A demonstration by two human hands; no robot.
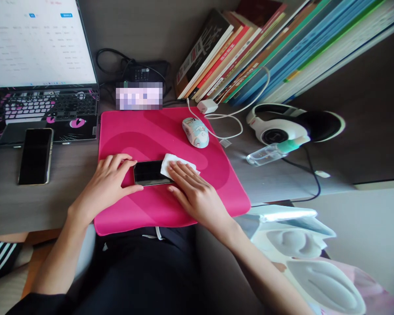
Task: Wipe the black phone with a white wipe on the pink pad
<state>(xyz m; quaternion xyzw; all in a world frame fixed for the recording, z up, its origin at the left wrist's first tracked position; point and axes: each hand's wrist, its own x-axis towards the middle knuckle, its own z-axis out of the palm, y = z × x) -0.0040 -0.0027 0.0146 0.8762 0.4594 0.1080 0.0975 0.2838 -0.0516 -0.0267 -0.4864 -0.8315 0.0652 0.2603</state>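
A black smartphone (149,173) lies face up and sideways on the pink desk mat (134,122). My left hand (110,180) holds its left end, the thumb at the near edge and the fingers at the far corner. On the right part of the screen, my right hand (197,190) presses down a folded white tissue (170,162) under its fingers. The phone's right end is hidden beneath the tissue and hand. Behind them, a patterned light-blue mouse (196,132) rests on the mat.
To the left are an open laptop (52,109) and a second phone (36,156). Books (210,52) lean at the back. A white charger (207,106) with its cable, headphones (272,127) and a clear spray bottle (267,154) sit to the right. A white bag (282,214) is below the desk edge.
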